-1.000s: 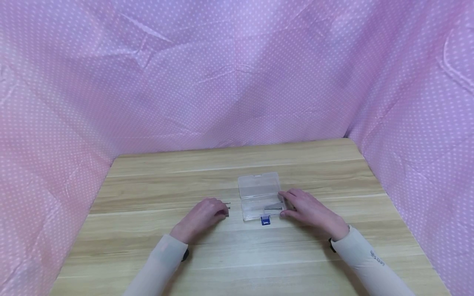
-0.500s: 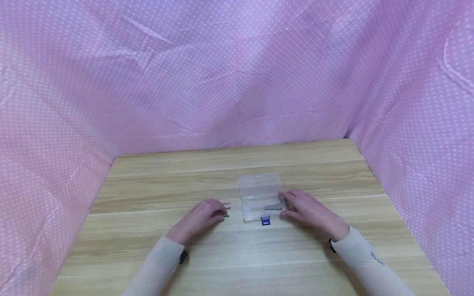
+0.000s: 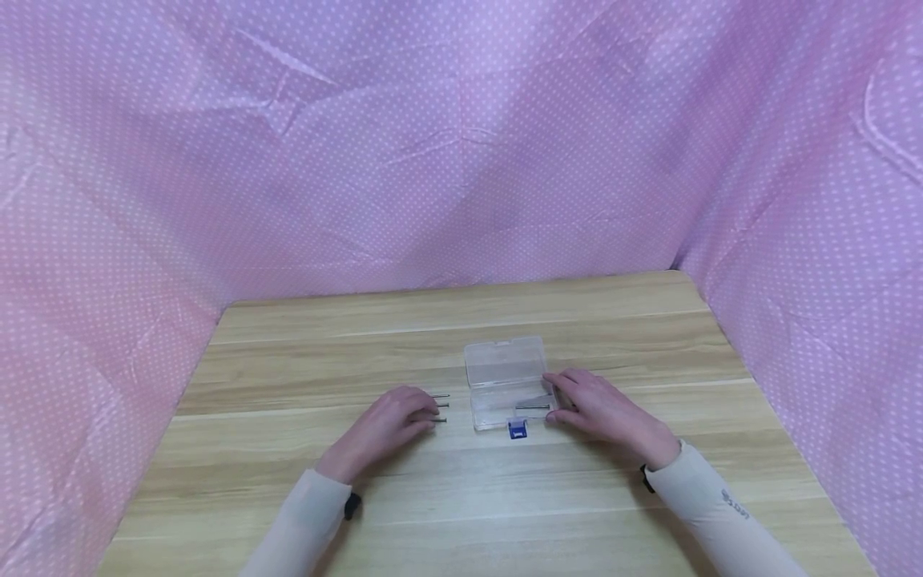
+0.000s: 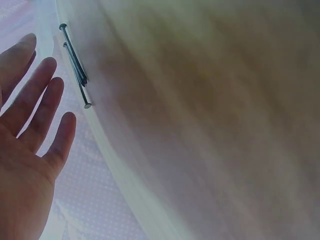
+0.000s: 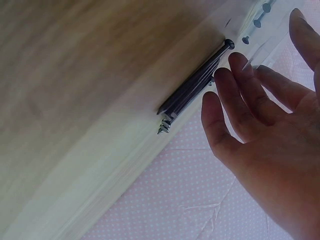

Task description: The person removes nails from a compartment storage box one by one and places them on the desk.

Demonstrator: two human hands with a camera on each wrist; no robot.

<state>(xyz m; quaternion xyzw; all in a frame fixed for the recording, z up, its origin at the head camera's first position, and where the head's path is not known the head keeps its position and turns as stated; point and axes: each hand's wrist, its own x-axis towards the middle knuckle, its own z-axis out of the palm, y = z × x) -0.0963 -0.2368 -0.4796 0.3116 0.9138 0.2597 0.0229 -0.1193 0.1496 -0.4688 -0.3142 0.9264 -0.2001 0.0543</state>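
Note:
In the head view, my left hand [image 3: 389, 425] hovers at or rests near the table with relaxed fingers, just left of three thin metal nails [image 3: 441, 420]. The left wrist view shows its fingers spread and apart from the nails [image 4: 75, 65]. My right hand [image 3: 602, 405] holds the right end of a hinged clear plastic box [image 3: 493, 409], thumb and forefinger at its near and far corners. The box lies with its lid raised back, and a nail [image 3: 532, 407] shows inside. In the right wrist view, a bundle of nails [image 5: 192, 85] lies beside the right fingers.
A wooden table [image 3: 461, 513] bears everything. A blue tag [image 3: 517, 429] sits at the box's front edge. Pink dotted cloth [image 3: 433, 160] hangs behind and along both sides of the table.
My left hand has drawn back a little to the left and toward me, leaving more of the three nails in sight. The right hand and the box stay put.

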